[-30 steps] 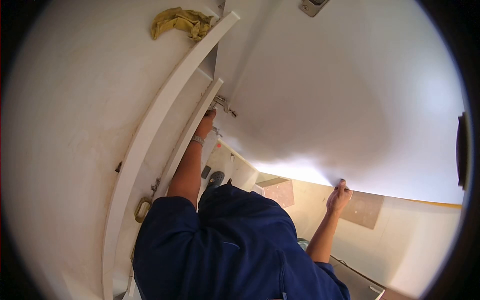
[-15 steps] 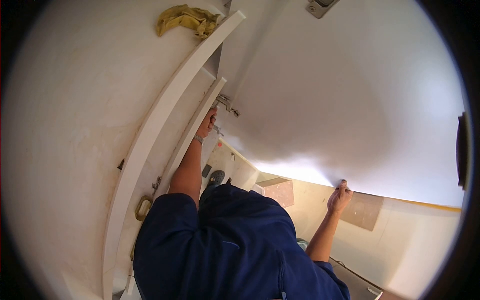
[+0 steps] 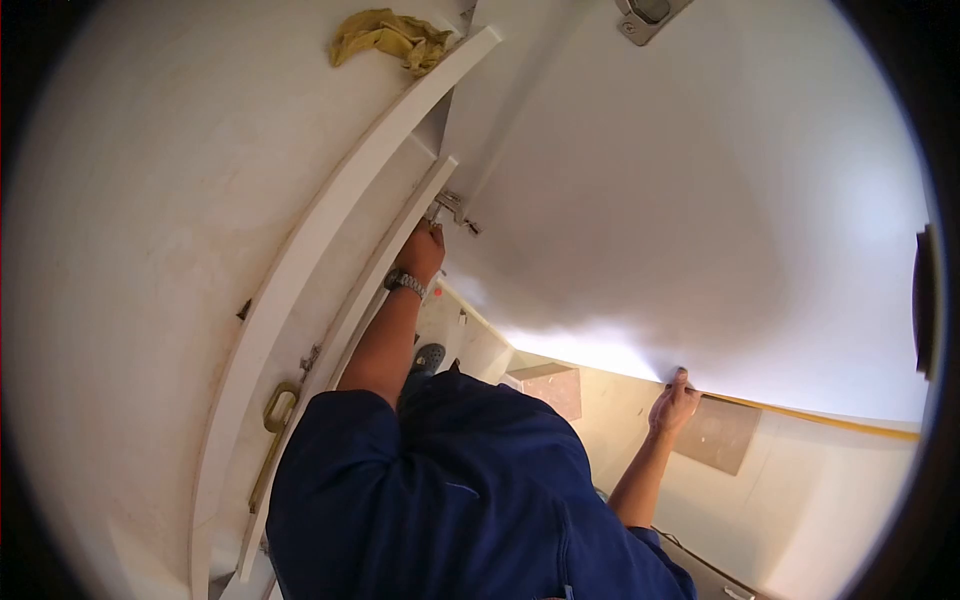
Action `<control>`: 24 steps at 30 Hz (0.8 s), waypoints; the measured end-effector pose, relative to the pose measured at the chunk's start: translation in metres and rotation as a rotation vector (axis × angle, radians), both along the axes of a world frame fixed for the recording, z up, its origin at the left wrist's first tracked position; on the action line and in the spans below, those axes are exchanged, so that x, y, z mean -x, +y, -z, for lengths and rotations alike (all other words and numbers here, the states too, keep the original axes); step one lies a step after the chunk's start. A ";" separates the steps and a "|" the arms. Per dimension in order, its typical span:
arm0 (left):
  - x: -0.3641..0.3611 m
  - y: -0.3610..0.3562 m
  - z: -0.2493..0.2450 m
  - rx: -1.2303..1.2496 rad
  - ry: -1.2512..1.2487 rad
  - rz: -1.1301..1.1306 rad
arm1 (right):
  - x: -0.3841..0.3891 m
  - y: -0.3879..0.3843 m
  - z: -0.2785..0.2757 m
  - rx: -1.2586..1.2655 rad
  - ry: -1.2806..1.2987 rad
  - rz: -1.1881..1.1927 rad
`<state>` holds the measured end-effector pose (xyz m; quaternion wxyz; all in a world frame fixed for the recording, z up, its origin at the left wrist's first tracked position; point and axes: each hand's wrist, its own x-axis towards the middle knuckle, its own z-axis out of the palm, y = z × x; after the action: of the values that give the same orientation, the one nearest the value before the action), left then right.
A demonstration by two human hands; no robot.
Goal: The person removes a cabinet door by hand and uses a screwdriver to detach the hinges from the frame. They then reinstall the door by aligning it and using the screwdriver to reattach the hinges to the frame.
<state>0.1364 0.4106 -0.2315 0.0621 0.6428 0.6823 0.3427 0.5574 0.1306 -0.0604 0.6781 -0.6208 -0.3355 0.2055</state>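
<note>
A large white cabinet door fills the upper right. My right hand grips its lower edge, with the thumb on the white face and the fingers behind. My left hand, wearing a metal-banded watch, reaches up to the metal hinge between the door and the cabinet frame. Its fingers are curled close under the hinge, and whatever they hold is hidden. A small metal hinge part juts out on the door side. Another metal hinge cup sits near the door's top edge.
A yellowish crumpled glove or cloth lies on the white surface at upper left. A curved white edge strip runs along the cabinet, with a brass-coloured handle below. Floor tiles and a dark clog show beneath.
My left hand has turned over, so its back and the watch show more, and its fingers have moved nearer the hinge. My right hand and the door's lower edge have shifted slightly.
</note>
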 end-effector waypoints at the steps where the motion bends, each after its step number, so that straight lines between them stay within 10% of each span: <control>1: -0.001 0.001 0.003 0.012 0.047 -0.006 | 0.000 0.001 0.000 -0.011 0.001 -0.002; 22: 0.024 0.023 0.024 0.394 -0.327 0.097 | -0.008 -0.006 0.011 -0.018 0.012 -0.007; 24: 0.035 0.024 0.010 0.736 -1.023 0.263 | 0.001 -0.002 0.002 -0.029 0.012 0.006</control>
<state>0.1015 0.4349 -0.2419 0.6377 0.4129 0.5549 0.3390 0.5569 0.1290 -0.0621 0.6896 -0.6107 -0.3324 0.2024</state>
